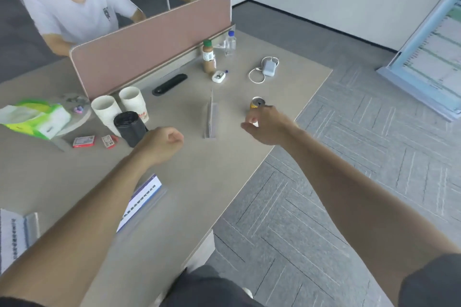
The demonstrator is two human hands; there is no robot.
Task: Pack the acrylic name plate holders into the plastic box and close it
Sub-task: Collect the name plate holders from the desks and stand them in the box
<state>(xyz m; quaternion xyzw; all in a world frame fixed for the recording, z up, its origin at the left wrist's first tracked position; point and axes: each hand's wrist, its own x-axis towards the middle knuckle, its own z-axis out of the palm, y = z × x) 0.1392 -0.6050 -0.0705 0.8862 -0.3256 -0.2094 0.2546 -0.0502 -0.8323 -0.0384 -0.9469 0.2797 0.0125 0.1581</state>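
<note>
Directly between the two hands stands one acrylic name plate holder (210, 117), upright on the table (212, 182) and seen almost edge-on. Its long axis runs away from the person, the near end level with the knuckles of the left hand (162, 143) and the far end pointing toward the desk divider (149, 47). It is apart from both hands: to the right of the left knuckles and to the left of the right fingertips.

The left hand's fingers are curled into a fist with nothing in them. A black roll (128, 127) lies just beyond and left of that fist.

The right hand (265, 123) hangs above the table with its fingers loosely bent. A small pale patch shows between thumb and forefinger, too blurred to tell whether anything is pinched there. A drink can (257, 102) stands just past those fingers.

A second holder with a printed card (143, 199) lies well behind the left fist, partly under the forearm, its long axis slanting from near-left to far-right. A third holder (15, 234) shows at the left edge of the view.
</note>
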